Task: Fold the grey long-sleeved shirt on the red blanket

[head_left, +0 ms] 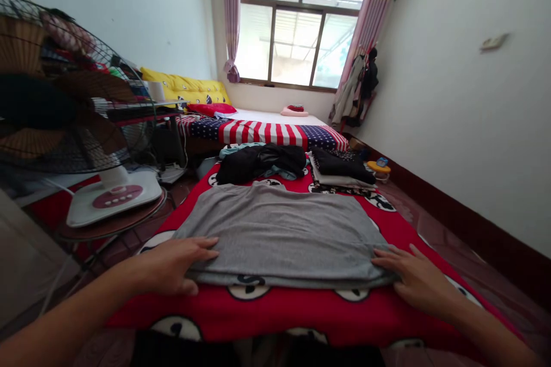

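While the gray shirt [278, 232] lies flat on the red blanket [275, 312], the left hand [174, 264] rests on its near left corner and the right hand [415, 278] on its near right corner. Parts of both edges are hidden under the hands. On the left, the fingers [202, 242] lie on top with the thumb tucked below, pinching the cloth. On the right, they are spread flat, and I cannot tell if they grip. Behind the shirt sit dark clothes [262, 163] and a folded pile [338, 172].
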`<state>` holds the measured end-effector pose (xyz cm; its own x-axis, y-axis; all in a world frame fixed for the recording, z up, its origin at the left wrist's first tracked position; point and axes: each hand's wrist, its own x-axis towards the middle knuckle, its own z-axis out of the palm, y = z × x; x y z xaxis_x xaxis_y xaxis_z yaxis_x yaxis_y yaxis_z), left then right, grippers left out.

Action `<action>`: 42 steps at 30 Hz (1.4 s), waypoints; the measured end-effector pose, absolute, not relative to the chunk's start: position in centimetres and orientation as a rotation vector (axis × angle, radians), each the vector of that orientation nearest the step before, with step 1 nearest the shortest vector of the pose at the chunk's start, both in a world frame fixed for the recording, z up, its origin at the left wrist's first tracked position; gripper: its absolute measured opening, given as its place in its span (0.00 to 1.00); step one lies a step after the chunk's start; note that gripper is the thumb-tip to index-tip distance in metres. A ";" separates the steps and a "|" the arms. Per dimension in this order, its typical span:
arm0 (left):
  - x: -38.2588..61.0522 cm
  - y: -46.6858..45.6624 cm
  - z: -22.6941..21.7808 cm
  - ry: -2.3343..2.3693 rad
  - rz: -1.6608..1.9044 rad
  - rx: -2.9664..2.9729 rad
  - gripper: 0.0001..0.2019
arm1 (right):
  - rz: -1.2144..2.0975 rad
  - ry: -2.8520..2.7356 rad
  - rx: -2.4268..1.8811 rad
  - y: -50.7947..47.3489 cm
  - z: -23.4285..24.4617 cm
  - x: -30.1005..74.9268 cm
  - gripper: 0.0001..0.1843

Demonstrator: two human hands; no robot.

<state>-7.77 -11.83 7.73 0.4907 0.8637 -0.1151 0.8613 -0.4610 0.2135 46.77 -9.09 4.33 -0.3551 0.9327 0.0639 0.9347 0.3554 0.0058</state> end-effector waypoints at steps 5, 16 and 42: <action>-2.0 -9.5 7.7 1.453 0.320 2.590 0.23 | 0.074 -2.545 -1.477 -7.5 7.3 38.0 0.27; -0.6 -7.3 0.7 1.462 0.338 2.699 0.29 | 0.056 -2.666 -1.318 -4.9 0.0 31.5 0.37; -3.3 11.8 4.4 1.937 0.322 2.387 0.26 | -0.204 -1.730 -1.987 14.6 -1.0 40.2 0.34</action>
